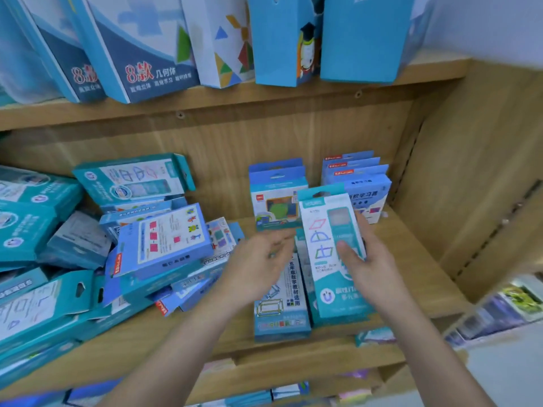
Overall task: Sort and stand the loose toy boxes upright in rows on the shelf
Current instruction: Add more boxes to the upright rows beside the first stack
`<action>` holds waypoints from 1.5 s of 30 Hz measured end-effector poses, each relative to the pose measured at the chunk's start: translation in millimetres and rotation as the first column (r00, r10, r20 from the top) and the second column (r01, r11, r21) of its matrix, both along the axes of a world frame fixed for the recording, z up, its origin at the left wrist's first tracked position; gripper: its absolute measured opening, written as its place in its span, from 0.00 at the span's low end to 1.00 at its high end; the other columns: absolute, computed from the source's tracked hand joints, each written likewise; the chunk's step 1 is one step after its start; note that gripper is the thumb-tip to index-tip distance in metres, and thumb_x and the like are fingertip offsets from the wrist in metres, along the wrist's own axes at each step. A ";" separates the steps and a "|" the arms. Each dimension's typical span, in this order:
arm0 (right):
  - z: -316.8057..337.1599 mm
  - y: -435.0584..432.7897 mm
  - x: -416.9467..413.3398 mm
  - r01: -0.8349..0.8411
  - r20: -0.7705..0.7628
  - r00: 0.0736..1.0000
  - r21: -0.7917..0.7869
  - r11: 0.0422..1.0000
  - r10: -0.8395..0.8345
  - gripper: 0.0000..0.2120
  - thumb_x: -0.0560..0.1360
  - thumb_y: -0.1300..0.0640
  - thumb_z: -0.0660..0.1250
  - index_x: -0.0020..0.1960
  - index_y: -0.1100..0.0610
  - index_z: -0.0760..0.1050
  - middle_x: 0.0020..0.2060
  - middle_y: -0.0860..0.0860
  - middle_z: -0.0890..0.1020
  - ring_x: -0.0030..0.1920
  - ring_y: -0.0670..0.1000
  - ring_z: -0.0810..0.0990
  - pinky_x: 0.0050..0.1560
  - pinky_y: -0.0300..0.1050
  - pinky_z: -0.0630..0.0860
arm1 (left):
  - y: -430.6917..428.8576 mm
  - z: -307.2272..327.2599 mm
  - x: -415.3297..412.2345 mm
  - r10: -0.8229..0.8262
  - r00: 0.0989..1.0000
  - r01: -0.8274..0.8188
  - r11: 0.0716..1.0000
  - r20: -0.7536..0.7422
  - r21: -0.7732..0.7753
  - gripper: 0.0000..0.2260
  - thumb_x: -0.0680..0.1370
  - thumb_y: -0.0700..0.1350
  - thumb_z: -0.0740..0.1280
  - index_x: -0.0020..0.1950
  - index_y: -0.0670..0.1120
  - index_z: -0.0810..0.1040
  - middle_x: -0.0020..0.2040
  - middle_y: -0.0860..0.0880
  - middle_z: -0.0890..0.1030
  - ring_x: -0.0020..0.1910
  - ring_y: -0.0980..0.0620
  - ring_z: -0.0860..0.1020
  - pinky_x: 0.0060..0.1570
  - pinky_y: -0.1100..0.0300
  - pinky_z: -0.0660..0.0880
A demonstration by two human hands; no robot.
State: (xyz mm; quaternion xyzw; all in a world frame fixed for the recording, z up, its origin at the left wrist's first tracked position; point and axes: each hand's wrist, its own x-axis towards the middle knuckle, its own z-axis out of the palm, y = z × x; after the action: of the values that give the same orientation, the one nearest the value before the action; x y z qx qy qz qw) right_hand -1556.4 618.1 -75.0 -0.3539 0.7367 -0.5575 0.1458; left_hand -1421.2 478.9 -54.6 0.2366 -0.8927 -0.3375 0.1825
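Toppling of standing rows (277,201) is risked if the teal box (319,230), gripped by the right hand (371,270), is shoved in; left hand (258,259) is held slack, empty.

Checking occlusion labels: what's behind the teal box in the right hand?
A row of upright blue boxes stands behind the teal box gripped by the right hand; their lower left fronts are covered.
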 end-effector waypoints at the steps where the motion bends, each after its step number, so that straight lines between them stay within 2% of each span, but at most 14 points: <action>1: -8.4 -0.9 -4.3 0.021 -0.015 1.000 0.075 0.997 -0.020 0.22 0.79 0.59 0.62 0.71 0.47 0.65 0.56 0.44 0.81 0.56 0.48 0.80 0.56 0.52 0.76 | 3.5 -13.2 -0.5 -0.088 0.984 0.105 0.989 0.157 -0.104 0.11 0.81 0.51 0.59 0.54 0.53 0.80 0.53 0.56 0.81 0.55 0.53 0.78 0.54 0.57 0.74; 4: -32.6 -9.6 -8.7 0.045 -0.009 0.999 0.253 0.966 -0.044 0.14 0.78 0.58 0.61 0.64 0.52 0.68 0.51 0.50 0.81 0.53 0.55 0.80 0.51 0.52 0.76 | 12.1 -45.1 0.4 -0.116 0.899 0.268 0.908 0.422 -0.323 0.20 0.79 0.60 0.49 0.55 0.56 0.78 0.64 0.56 0.74 0.64 0.51 0.70 0.62 0.52 0.69; 6: -40.9 -13.6 -8.2 0.092 -0.067 0.995 0.366 0.926 -0.073 0.15 0.77 0.53 0.60 0.63 0.52 0.67 0.52 0.55 0.78 0.55 0.59 0.77 0.49 0.51 0.75 | 11.2 -56.4 2.8 -0.063 0.921 0.219 0.900 0.384 -0.378 0.24 0.76 0.63 0.46 0.59 0.58 0.77 0.68 0.58 0.71 0.66 0.52 0.68 0.65 0.49 0.66; 9: -40.0 -12.9 -7.3 0.216 -0.302 0.952 0.560 0.800 -0.046 0.28 0.75 0.42 0.60 0.71 0.52 0.59 0.56 0.56 0.71 0.61 0.59 0.70 0.56 0.56 0.73 | 11.9 -61.4 8.9 -0.010 0.947 0.151 0.895 0.321 -0.420 0.19 0.76 0.61 0.51 0.56 0.59 0.78 0.65 0.57 0.75 0.64 0.52 0.72 0.61 0.45 0.71; 14: -25.6 -27.2 9.9 0.127 -0.255 0.963 0.710 0.693 0.085 0.50 0.69 0.31 0.63 0.77 0.58 0.45 0.65 0.58 0.65 0.67 0.59 0.65 0.62 0.53 0.69 | 11.5 -63.3 14.9 0.074 0.971 0.031 0.903 0.226 -0.429 0.16 0.73 0.61 0.59 0.54 0.58 0.79 0.56 0.57 0.81 0.55 0.54 0.79 0.51 0.48 0.79; 18: -19.5 -45.5 13.0 0.055 -0.176 0.974 0.799 0.599 0.145 0.56 0.68 0.35 0.68 0.77 0.55 0.34 0.69 0.59 0.58 0.68 0.58 0.62 0.62 0.52 0.70 | 3.7 -65.6 17.2 0.087 0.976 0.000 0.917 0.202 -0.398 0.22 0.72 0.63 0.58 0.57 0.53 0.79 0.56 0.56 0.81 0.54 0.54 0.79 0.54 0.52 0.78; 24: -15.3 -32.0 3.8 0.118 -0.231 0.955 0.872 0.476 0.188 0.56 0.65 0.38 0.71 0.76 0.53 0.37 0.67 0.57 0.59 0.68 0.57 0.62 0.61 0.55 0.70 | 3.7 -57.9 14.4 0.059 0.964 0.044 0.927 0.260 -0.373 0.23 0.74 0.64 0.59 0.61 0.53 0.78 0.63 0.57 0.77 0.62 0.54 0.75 0.63 0.56 0.70; 28: -17.2 -12.3 -10.2 0.169 -0.239 0.969 0.838 0.518 0.071 0.56 0.65 0.37 0.71 0.76 0.51 0.36 0.69 0.57 0.59 0.70 0.58 0.60 0.64 0.58 0.68 | -5.1 -47.5 0.7 -0.030 0.955 0.135 0.928 0.294 -0.346 0.16 0.77 0.56 0.64 0.63 0.55 0.74 0.62 0.57 0.75 0.62 0.54 0.72 0.60 0.59 0.69; 30: -13.1 -2.8 -16.2 0.100 -0.131 0.991 0.769 0.632 0.003 0.57 0.64 0.34 0.71 0.76 0.49 0.37 0.72 0.56 0.58 0.73 0.58 0.58 0.67 0.58 0.65 | -7.6 -40.2 -10.7 -0.034 0.968 0.119 0.933 0.248 -0.339 0.17 0.77 0.52 0.65 0.65 0.54 0.73 0.63 0.55 0.74 0.63 0.52 0.71 0.60 0.58 0.70; 32: 4.0 6.3 -27.6 0.034 0.111 0.988 0.542 0.840 -0.111 0.51 0.67 0.36 0.71 0.77 0.48 0.43 0.72 0.51 0.63 0.71 0.55 0.64 0.67 0.52 0.65 | -11.1 -32.0 -24.8 -0.017 0.985 0.079 0.929 0.172 -0.361 0.20 0.76 0.48 0.66 0.67 0.53 0.71 0.65 0.54 0.72 0.65 0.51 0.69 0.61 0.57 0.68; 34: 20.9 9.6 -47.1 0.106 0.332 0.924 0.259 0.960 -0.191 0.40 0.71 0.40 0.69 0.76 0.48 0.52 0.65 0.47 0.71 0.62 0.49 0.71 0.61 0.47 0.68 | -16.4 -23.5 -40.3 0.008 0.995 0.032 0.921 0.100 -0.388 0.22 0.74 0.44 0.68 0.68 0.50 0.70 0.66 0.50 0.71 0.65 0.48 0.68 0.62 0.56 0.67; 38: 30.9 -7.2 -103.6 0.271 0.523 0.813 0.046 0.961 -0.255 0.38 0.74 0.43 0.68 0.77 0.49 0.54 0.70 0.49 0.70 0.64 0.48 0.71 0.65 0.51 0.64 | -34.5 -7.7 -77.3 0.132 0.991 -0.103 0.846 0.019 -0.523 0.28 0.71 0.40 0.71 0.70 0.48 0.69 0.71 0.45 0.67 0.69 0.42 0.64 0.63 0.48 0.67; 42: 35.4 -35.6 -145.2 0.183 0.607 0.780 0.009 0.983 -0.151 0.26 0.74 0.47 0.68 0.70 0.50 0.66 0.58 0.48 0.80 0.44 0.46 0.80 0.43 0.46 0.75 | -52.6 -1.1 -94.7 0.315 0.942 -0.168 0.737 0.113 -0.655 0.35 0.73 0.44 0.70 0.75 0.53 0.57 0.76 0.45 0.55 0.75 0.45 0.52 0.69 0.41 0.54; 45: 32.3 -51.8 -156.7 0.052 0.634 0.768 0.080 0.995 -0.091 0.19 0.72 0.42 0.69 0.61 0.47 0.74 0.48 0.50 0.85 0.48 0.54 0.84 0.56 0.60 0.75 | -66.5 -4.7 -98.0 0.390 0.904 -0.158 0.685 0.174 -0.711 0.40 0.71 0.43 0.71 0.76 0.57 0.51 0.77 0.46 0.54 0.75 0.46 0.51 0.68 0.35 0.51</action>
State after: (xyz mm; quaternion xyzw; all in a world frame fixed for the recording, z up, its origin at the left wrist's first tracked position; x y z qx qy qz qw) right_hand -1713.2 566.3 -42.7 -0.1116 0.6726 -0.6278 0.3754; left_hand -1519.2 412.4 -59.3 0.3355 -0.9239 0.0873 0.1622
